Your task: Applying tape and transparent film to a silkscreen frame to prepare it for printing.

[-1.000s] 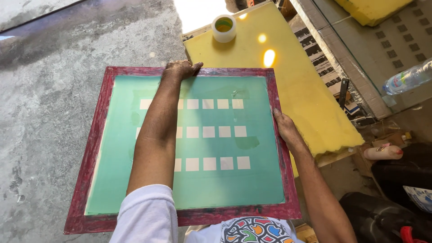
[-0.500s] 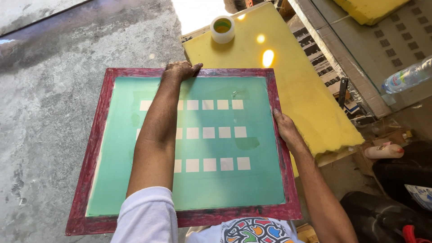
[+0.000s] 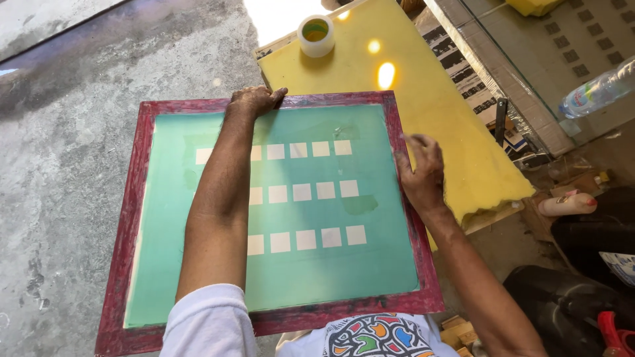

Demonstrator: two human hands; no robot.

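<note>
A screen-printing frame (image 3: 135, 192) with a dark red border and green mesh lies flat in front of me, with three rows of pale squares across the mesh. My left hand (image 3: 253, 100) reaches over the mesh and grips the far edge of the frame. My right hand (image 3: 421, 173) rests on the frame's right edge, fingers partly spread and slightly blurred. A yellow foam sheet (image 3: 423, 86) lies under the frame's far right corner.
A roll of tape (image 3: 315, 34) stands on the far end of the yellow sheet. A plastic bottle (image 3: 598, 89) lies at the right on a glass-topped surface. Grey concrete floor (image 3: 59, 132) spreads to the left. Dark bags and small items sit at bottom right.
My right hand has slid forward along the right edge of the frame. My left hand keeps its hold on the far edge.
</note>
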